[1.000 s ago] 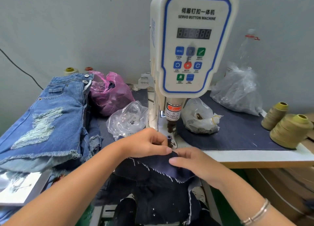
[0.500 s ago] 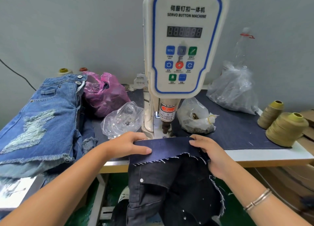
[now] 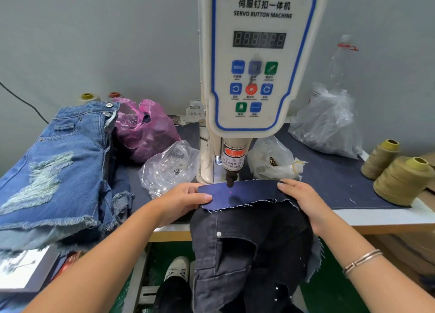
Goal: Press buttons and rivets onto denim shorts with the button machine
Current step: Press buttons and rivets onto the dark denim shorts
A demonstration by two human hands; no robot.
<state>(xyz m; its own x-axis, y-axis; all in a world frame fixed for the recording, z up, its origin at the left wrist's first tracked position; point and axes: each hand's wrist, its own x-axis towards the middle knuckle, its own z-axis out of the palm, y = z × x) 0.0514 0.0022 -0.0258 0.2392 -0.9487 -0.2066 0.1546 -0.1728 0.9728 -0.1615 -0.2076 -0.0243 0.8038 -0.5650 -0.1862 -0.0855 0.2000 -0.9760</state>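
The tabletop [image 3: 386, 219] carries the button machine [image 3: 259, 61] at its middle, a pile of light blue shorts [image 3: 54, 171] at the far left, and thread cones [image 3: 404, 178] at the right. Between these lie bags of hardware: a pink bag [image 3: 146, 131] and a clear bag [image 3: 169, 169] left of the machine, two more clear ones to its right.

The dark shorts [image 3: 249, 249] I am working on hang off the near edge of the tabletop, with only a band of fabric [image 3: 242, 194] laid flat under the machine's punch [image 3: 230, 179]. That band runs left to right, across me, and a small red light dot [image 3: 230, 192] sits on it just near of the punch tip.

My left hand [image 3: 181, 198] holds the band's left end, thumb on top and fingers going under the cloth, as far as I can see. My right hand [image 3: 303, 202] grips the right end the same way, fingers curled over the raw edge. The punch stands between my hands, a little closer to the left one, so both fingers are beside the strike point, not under it. I judge the next thing is a small slide of the band along its length until the dot marks the right spot, then pressing.
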